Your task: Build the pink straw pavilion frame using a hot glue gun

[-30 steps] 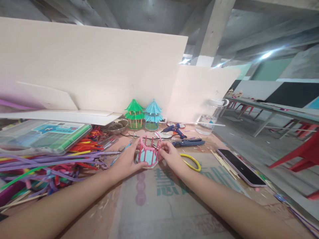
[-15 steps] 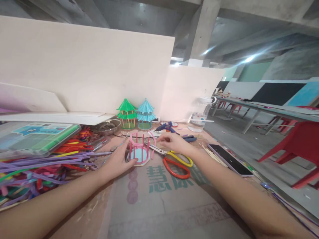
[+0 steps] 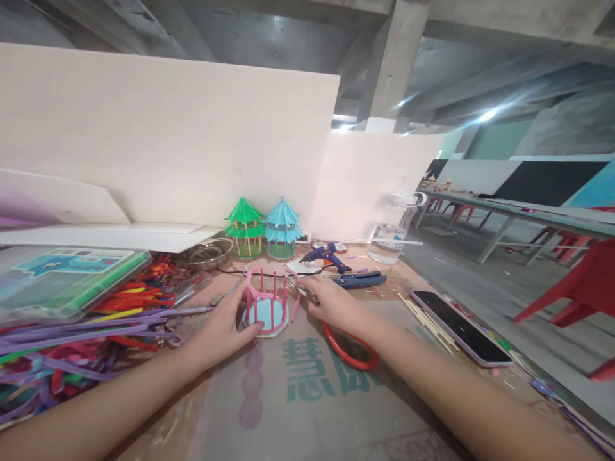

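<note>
A small model (image 3: pixel 267 306) with a pale blue base and upright pink sticks stands on the cardboard-covered table (image 3: pixel 312 397). My left hand (image 3: pixel 225 326) grips it from the left, thumb on the front edge of the base. My right hand (image 3: pixel 327 301) lies just right of the model, fingers closed over the scissors (image 3: pixel 353 351). Their metal blades poke out toward the pink sticks and a red handle loop shows under my wrist.
Green (image 3: pixel 245 225) and blue (image 3: pixel 282 225) pagoda models stand by the white board (image 3: pixel 168 141). Behind are a glue gun (image 3: pixel 327 255), a blue knife (image 3: pixel 359 280) and a clear jar (image 3: pixel 394 229). Phone (image 3: pixel 459 328) and thin sticks lie right; coloured strips (image 3: pixel 86 326) and a plastic box (image 3: pixel 62 275) left.
My right hand came off the model, reached out to the right, then dropped onto the scissors and closed on them. My left hand stayed on the model.
</note>
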A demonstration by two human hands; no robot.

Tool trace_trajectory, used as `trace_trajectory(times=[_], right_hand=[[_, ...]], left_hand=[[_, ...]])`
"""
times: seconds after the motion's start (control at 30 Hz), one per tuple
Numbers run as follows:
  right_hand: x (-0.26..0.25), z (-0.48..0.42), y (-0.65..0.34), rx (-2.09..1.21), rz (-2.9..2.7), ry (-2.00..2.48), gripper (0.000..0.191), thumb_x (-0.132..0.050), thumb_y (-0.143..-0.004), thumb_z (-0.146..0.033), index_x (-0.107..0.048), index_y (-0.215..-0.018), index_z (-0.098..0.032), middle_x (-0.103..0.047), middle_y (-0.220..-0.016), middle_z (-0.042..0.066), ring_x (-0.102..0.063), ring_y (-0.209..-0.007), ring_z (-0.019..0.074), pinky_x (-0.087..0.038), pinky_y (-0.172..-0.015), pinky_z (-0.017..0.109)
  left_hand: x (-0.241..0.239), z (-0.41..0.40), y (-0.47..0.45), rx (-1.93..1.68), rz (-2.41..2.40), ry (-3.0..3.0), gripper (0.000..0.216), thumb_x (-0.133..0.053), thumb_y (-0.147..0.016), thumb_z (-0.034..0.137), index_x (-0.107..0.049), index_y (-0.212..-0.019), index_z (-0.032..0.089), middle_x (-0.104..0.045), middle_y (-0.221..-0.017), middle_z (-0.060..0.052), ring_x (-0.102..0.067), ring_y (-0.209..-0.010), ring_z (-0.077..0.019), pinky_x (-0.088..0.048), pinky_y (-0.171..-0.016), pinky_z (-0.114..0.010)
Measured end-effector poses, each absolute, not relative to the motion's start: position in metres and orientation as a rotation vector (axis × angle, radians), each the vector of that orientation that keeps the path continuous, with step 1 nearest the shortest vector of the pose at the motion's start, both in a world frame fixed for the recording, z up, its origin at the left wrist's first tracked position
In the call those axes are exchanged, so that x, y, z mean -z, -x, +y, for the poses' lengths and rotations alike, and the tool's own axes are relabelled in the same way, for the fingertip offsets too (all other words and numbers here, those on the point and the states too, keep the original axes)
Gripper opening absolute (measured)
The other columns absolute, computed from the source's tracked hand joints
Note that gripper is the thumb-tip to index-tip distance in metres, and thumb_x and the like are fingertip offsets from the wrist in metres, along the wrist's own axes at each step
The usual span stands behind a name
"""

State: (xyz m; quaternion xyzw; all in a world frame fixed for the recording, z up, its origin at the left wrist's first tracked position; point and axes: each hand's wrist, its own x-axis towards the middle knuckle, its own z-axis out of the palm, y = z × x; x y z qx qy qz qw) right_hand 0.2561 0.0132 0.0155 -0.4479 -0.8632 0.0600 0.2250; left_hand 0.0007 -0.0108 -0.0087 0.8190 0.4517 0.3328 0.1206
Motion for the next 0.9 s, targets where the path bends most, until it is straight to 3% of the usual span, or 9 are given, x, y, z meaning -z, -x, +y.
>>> trace_trajectory(times=[0.07, 0.17, 0.27, 0.43, 0.57, 0.67, 0.8, 0.9], right_hand=[[-0.027, 0.013, -0.262, -0.209, -2.311, 1.331, 0.056, -0.056, -0.078, -0.008, -0.053, -0.134, -0.012, -0.064, -0.116, 0.016, -0.060, -0.104, 0.0253, -0.045, -0.091, 0.037], [-0.041, 0.013, -0.272, -0.344, -2.324, 1.506, 0.063, -0.057, -0.077, -0.014, -0.045, -0.138, -0.010, -0.068, -0.100, 0.013, -0.063, -0.083, 0.0226, -0.046, -0.070, 0.030], [-0.046, 0.014, -0.279, -0.392, -2.381, 1.597, 0.057, -0.059, -0.072, -0.016, -0.053, -0.129, -0.012, -0.070, -0.093, 0.011, -0.063, -0.072, 0.0209, -0.040, -0.056, 0.025], [-0.044, 0.010, -0.280, -0.305, -2.467, 1.659, 0.054, -0.062, -0.066, -0.014, -0.060, -0.121, -0.015, -0.073, -0.086, 0.012, -0.063, -0.064, 0.0215, -0.033, -0.049, 0.026], [-0.048, -0.001, -0.284, -0.199, -2.544, 1.706, 0.045, -0.066, -0.063, -0.012, -0.067, -0.108, -0.014, -0.074, -0.083, 0.014, -0.065, -0.066, 0.0260, -0.034, -0.050, 0.028], [-0.053, -0.007, -0.291, -0.135, -2.563, 1.718, 0.033, -0.068, -0.068, -0.017, -0.070, -0.102, -0.014, -0.074, -0.082, 0.016, -0.067, -0.069, 0.0287, -0.037, -0.054, 0.030], [-0.055, -0.009, -0.291, -0.048, -2.493, 1.654, 0.025, -0.058, -0.086, -0.022, -0.069, -0.108, -0.017, -0.072, -0.102, 0.015, -0.067, -0.090, 0.0293, -0.042, -0.069, 0.032], [-0.047, -0.009, -0.278, 0.031, -2.514, 1.436, 0.033, -0.054, -0.087, -0.013, -0.067, -0.117, -0.019, -0.069, -0.108, 0.013, -0.063, -0.100, 0.0265, -0.043, -0.081, 0.032]], left_hand=[[0.009, -0.011, 0.001, -0.945, 1.344, -2.390, 0.065, -0.057, -0.081, 0.034, -0.039, -0.142, 0.019, -0.048, -0.146, -0.013, -0.046, -0.135, -0.0311, -0.038, -0.112, -0.050], [0.009, -0.010, 0.004, -0.952, 1.368, -2.399, 0.067, -0.059, -0.081, 0.037, -0.038, -0.142, 0.020, -0.045, -0.149, -0.013, -0.042, -0.138, -0.0310, -0.035, -0.114, -0.050], [0.009, -0.010, 0.006, -0.963, 1.387, -2.401, 0.060, -0.058, -0.081, 0.040, -0.045, -0.136, 0.020, -0.052, -0.142, -0.013, -0.047, -0.133, -0.0315, -0.039, -0.111, -0.050], [0.008, -0.011, 0.006, -0.988, 1.364, -2.426, 0.052, -0.059, -0.080, 0.038, -0.052, -0.129, 0.021, -0.059, -0.134, -0.011, -0.055, -0.124, -0.0307, -0.045, -0.106, -0.048], [0.008, -0.011, 0.006, -1.018, 1.413, -2.423, 0.059, -0.060, -0.079, 0.040, -0.048, -0.134, 0.020, -0.063, -0.128, -0.013, -0.055, -0.123, -0.0323, -0.045, -0.105, -0.049], [0.010, -0.009, 0.004, -0.985, 1.423, -2.421, 0.061, -0.057, -0.081, 0.042, -0.046, -0.137, 0.019, -0.063, -0.127, -0.014, -0.054, -0.125, -0.0334, -0.043, -0.106, -0.051], [0.010, -0.008, 0.001, -0.974, 1.420, -2.411, 0.068, -0.054, -0.082, 0.041, -0.037, -0.143, 0.016, -0.053, -0.141, -0.015, -0.050, -0.130, -0.0331, -0.041, -0.109, -0.050], [0.008, -0.009, -0.002, -0.956, 1.395, -2.422, 0.066, -0.053, -0.082, 0.038, -0.037, -0.142, 0.016, -0.054, -0.141, -0.014, -0.053, -0.127, -0.0317, -0.043, -0.107, -0.048]])
